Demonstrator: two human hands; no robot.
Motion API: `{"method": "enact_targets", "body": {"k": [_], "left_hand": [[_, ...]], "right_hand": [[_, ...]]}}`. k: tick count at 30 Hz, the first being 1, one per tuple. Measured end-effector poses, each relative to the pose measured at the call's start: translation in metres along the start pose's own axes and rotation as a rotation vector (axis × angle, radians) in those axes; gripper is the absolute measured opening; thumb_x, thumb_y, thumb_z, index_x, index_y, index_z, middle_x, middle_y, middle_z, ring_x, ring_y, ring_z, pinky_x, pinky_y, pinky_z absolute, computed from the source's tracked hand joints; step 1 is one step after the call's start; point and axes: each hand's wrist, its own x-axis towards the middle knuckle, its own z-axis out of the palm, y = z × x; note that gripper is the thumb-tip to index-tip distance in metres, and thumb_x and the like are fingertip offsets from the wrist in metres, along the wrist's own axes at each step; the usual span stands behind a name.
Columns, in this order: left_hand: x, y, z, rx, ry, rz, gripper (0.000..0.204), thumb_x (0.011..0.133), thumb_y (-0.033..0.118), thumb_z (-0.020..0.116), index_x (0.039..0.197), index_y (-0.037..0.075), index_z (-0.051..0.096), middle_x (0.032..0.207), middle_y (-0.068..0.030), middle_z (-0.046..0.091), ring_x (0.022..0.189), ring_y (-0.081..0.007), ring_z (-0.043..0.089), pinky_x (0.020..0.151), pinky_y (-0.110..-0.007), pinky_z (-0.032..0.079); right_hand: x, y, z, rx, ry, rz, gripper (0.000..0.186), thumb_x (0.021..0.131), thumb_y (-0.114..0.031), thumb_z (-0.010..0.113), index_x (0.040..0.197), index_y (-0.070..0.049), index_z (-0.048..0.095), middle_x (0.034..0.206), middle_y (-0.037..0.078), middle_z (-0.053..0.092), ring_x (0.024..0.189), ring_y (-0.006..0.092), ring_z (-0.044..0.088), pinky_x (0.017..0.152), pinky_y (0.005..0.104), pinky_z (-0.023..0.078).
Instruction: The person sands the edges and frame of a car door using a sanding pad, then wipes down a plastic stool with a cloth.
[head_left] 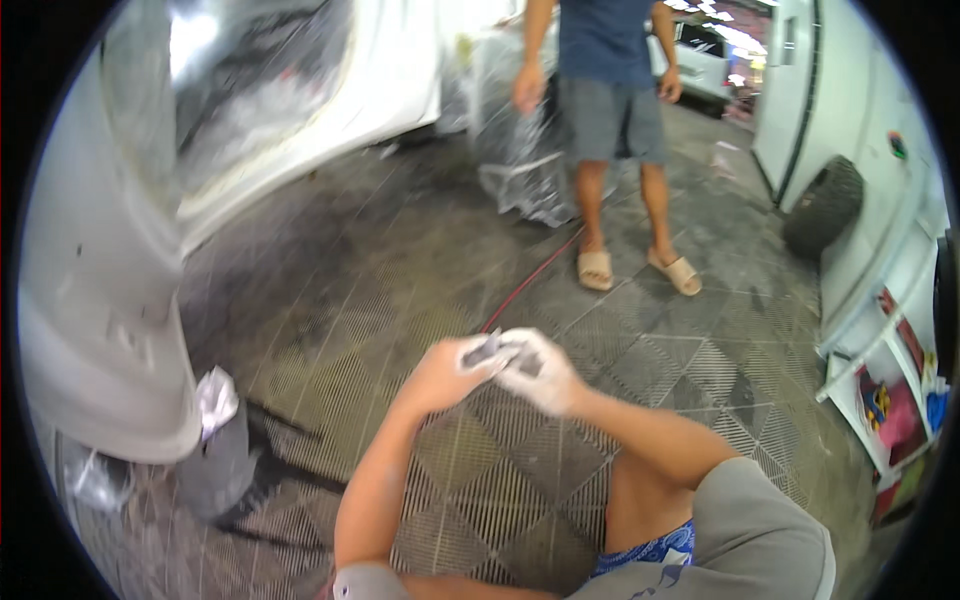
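My left hand (450, 372) and my right hand (532, 372) meet in front of me, both closed round a small, dark grey piece (483, 352), perhaps a pad or folded sheet, partly hidden by the fingers. White powder coats my right hand and the tips of my left. At the left stands a pale vehicle panel (110, 330) with a curved lower edge, and under it a dark grey cylinder (215, 470) with crumpled wrapping (217, 400) on top.
Another person (610, 120) in sandals stands ahead, beside plastic-wrapped items (515, 150). A white opening lined with plastic (390, 90) is at upper left. A red hose (530, 275) crosses the tiled floor (300, 280). At right are a tire (823, 208) and shelving (840, 385).
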Motion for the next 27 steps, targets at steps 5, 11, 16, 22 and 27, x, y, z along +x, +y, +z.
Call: {"method": "enact_targets", "body": {"k": [5, 11, 16, 22, 27], "left_hand": [[-0.014, -0.004, -0.018, -0.073, -0.114, -0.134, 0.03, 0.095, 0.019, 0.062, 0.117, -0.001, 0.063, 0.09, -0.0049, 0.069, 0.081, -0.0084, 0.059, 0.078, -0.028, 0.049], [-0.02, -0.038, -0.014, -0.539, -0.226, -0.232, 0.033, 0.102, 0.02, 0.049, 0.123, -0.002, 0.06, 0.1, -0.0099, 0.07, 0.089, -0.0195, 0.068, 0.083, -0.033, 0.054], [-0.018, -0.037, -0.016, -0.69, -0.252, -0.253, 0.036, 0.103, 0.02, 0.044, 0.124, -0.006, 0.058, 0.104, -0.014, 0.07, 0.096, -0.0237, 0.069, 0.088, -0.034, 0.054], [-0.014, -0.036, -0.018, -0.716, -0.27, -0.197, 0.038, 0.102, 0.019, 0.046, 0.126, -0.009, 0.055, 0.107, -0.0191, 0.069, 0.098, -0.0284, 0.07, 0.093, -0.037, 0.054], [-0.008, -0.03, -0.011, -0.779, -0.258, -0.208, 0.038, 0.101, 0.018, 0.05, 0.126, -0.009, 0.055, 0.105, -0.017, 0.069, 0.099, -0.0281, 0.069, 0.09, -0.037, 0.055]], "right_hand": [[0.008, -0.002, -0.001, 0.13, -0.008, 0.172, 0.03, 0.094, -0.003, 0.062, 0.123, -0.002, 0.052, 0.105, 0.007, 0.068, 0.082, 0.0103, 0.061, 0.068, 0.0256, 0.051], [0.008, 0.004, -0.001, 0.145, 0.155, 0.176, 0.02, 0.095, -0.006, 0.062, 0.115, -0.003, 0.058, 0.088, 0.003, 0.064, 0.067, 0.0081, 0.055, 0.059, 0.0236, 0.046], [0.01, 0.005, -0.005, 0.137, 0.223, 0.203, 0.018, 0.096, -0.008, 0.061, 0.113, -0.003, 0.059, 0.081, 0.001, 0.061, 0.065, 0.0073, 0.054, 0.058, 0.023, 0.045], [0.014, 0.008, -0.009, 0.061, 0.224, 0.234, 0.014, 0.098, -0.011, 0.059, 0.109, -0.003, 0.06, 0.077, -0.001, 0.06, 0.062, 0.0059, 0.052, 0.055, 0.0219, 0.044], [0.012, 0.006, -0.01, -0.03, 0.245, 0.231, 0.013, 0.099, -0.014, 0.058, 0.107, -0.005, 0.062, 0.079, 0.0, 0.062, 0.061, 0.0053, 0.052, 0.054, 0.0215, 0.044]]}}
